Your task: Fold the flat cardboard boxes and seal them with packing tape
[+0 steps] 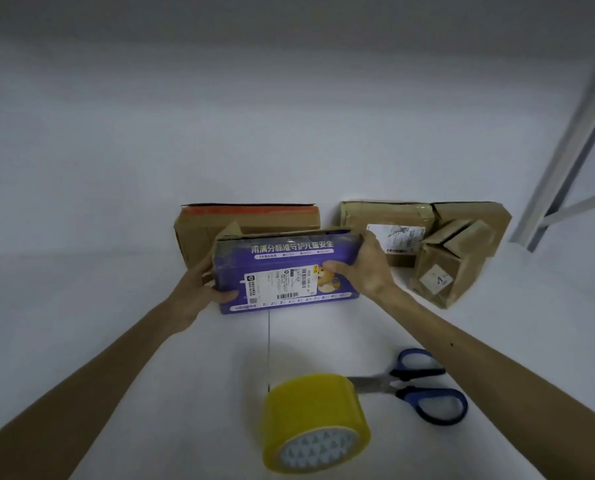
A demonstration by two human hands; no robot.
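Mid-table, purple box [285, 268]: stands on the white table [116, 237], long axis running 9 to 3 o'clock, printed face toward me.
Left hand [199, 289]: grasps the 9 o'clock end, thumb lying on the lower front face.
Right hand [365, 268]: grasps the 3 o'clock end, thumb on the front face, fingers wrapped over the top corner.
Flap [232, 230]: one brown flap stands up at the rear 10 o'clock corner; I judge the top not yet closed.
Tape roll [315, 420]: on its side at 6 o'clock from the box, well apart, untouched.
Scissors [417, 386]: at the roll's 2 o'clock, blade tips hidden behind it.
Brown boxes [455, 251]: behind, from 12 to 2 o'clock.
Next move, my read: flaps down, then tape. The roll lies nearer the right hand, so the left should steady the box.
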